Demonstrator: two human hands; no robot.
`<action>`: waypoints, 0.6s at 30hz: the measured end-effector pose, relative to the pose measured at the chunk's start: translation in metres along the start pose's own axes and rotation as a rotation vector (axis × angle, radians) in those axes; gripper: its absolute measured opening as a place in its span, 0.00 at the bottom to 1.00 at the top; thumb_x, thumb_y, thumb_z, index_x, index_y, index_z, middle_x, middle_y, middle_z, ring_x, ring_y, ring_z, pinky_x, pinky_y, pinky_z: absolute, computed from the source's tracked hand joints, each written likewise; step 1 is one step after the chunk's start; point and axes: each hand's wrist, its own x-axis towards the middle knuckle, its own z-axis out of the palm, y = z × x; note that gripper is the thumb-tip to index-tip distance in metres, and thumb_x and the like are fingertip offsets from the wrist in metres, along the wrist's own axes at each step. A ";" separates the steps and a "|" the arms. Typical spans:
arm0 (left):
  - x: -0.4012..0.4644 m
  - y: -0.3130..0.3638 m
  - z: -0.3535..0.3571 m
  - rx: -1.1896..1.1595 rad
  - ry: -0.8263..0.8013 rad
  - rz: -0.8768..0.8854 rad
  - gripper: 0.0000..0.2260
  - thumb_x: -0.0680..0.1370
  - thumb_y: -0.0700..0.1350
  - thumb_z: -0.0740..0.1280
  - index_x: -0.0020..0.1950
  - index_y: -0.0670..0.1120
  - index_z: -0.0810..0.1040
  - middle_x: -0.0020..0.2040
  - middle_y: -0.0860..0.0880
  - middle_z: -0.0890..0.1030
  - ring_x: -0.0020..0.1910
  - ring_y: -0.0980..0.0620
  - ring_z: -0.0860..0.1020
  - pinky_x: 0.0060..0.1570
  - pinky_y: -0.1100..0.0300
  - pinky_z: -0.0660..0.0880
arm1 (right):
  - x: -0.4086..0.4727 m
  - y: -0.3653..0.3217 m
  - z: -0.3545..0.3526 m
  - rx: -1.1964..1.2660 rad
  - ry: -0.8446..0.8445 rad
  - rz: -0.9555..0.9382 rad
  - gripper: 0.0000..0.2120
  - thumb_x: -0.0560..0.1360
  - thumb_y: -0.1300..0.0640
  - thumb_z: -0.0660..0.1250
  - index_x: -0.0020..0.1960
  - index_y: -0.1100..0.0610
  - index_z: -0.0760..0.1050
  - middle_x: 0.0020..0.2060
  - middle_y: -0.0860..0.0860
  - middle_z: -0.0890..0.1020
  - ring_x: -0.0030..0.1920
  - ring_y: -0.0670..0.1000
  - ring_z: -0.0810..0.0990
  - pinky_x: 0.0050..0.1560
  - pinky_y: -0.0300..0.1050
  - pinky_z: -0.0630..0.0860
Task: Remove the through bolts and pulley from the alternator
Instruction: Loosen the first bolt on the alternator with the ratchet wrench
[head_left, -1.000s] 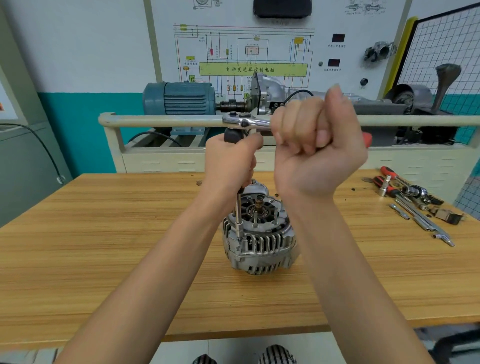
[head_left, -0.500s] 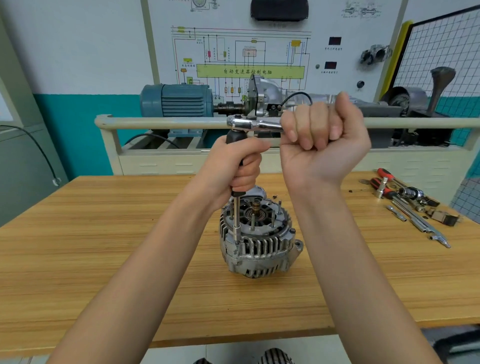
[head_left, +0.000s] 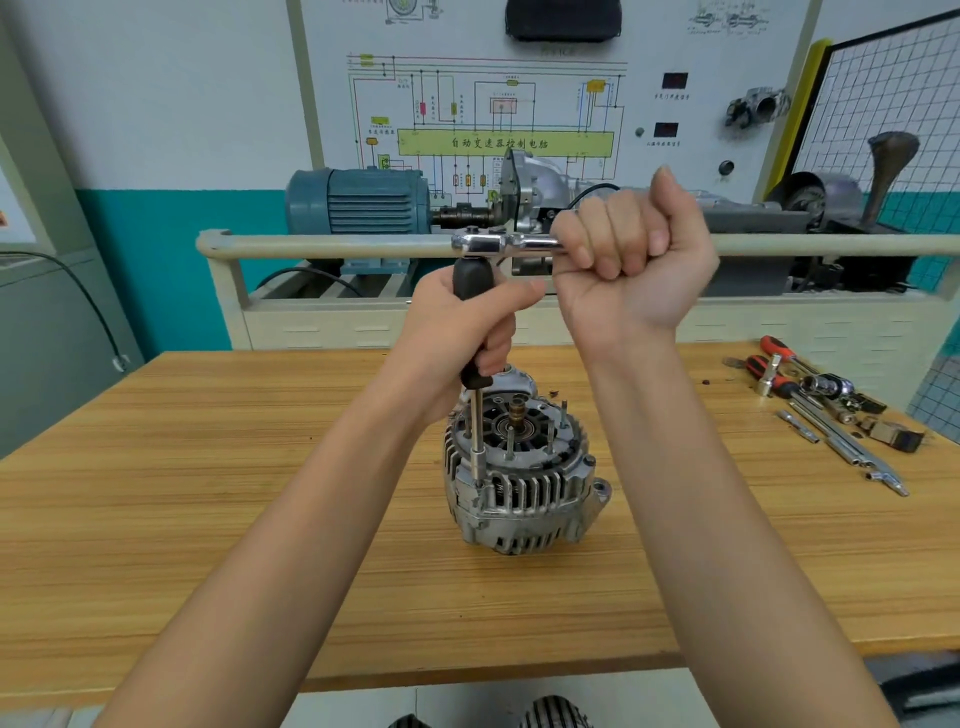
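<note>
Your left hand (head_left: 457, 332) grips the black handle of an upright driver (head_left: 477, 431), its tip seated on the alternator (head_left: 519, 483) standing mid-table (head_left: 208, 493). Your right hand (head_left: 631, 260) is fisted around a chrome ratchet (head_left: 498, 243) atop the driver.

Two bare forearms, no sleeves visible up to frame edge. No watch, bracelets, rings or gloves on left hand (head_left: 457, 332) or right hand (head_left: 631, 265). Fingers (head_left: 597, 234) of right hand show short plain nails, no polish visible. At bottom edge, two rounded bits of black-and-white striped fabric (head_left: 550, 714), likely the person's clothing or footwear; cannot tell which. Nothing else of the body in view.
</note>
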 end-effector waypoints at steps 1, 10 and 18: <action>0.001 0.001 -0.002 -0.021 -0.066 -0.014 0.17 0.75 0.39 0.69 0.31 0.44 0.65 0.22 0.50 0.64 0.20 0.53 0.60 0.22 0.64 0.59 | 0.005 -0.001 -0.003 0.083 0.036 0.052 0.23 0.72 0.60 0.57 0.19 0.56 0.60 0.14 0.48 0.59 0.16 0.46 0.56 0.22 0.37 0.57; 0.005 0.003 0.007 -0.041 0.094 -0.117 0.22 0.77 0.36 0.64 0.27 0.48 0.59 0.19 0.53 0.58 0.17 0.56 0.54 0.20 0.69 0.53 | -0.016 0.011 0.010 -0.196 -0.096 -0.189 0.25 0.76 0.63 0.55 0.20 0.54 0.59 0.16 0.47 0.60 0.19 0.46 0.55 0.24 0.40 0.57; 0.000 -0.001 0.018 0.098 0.377 0.024 0.15 0.70 0.35 0.66 0.29 0.47 0.62 0.25 0.49 0.60 0.26 0.50 0.57 0.25 0.63 0.55 | -0.036 0.031 0.019 -0.401 -0.250 -0.472 0.21 0.73 0.68 0.53 0.24 0.55 0.55 0.16 0.48 0.61 0.19 0.45 0.58 0.25 0.41 0.54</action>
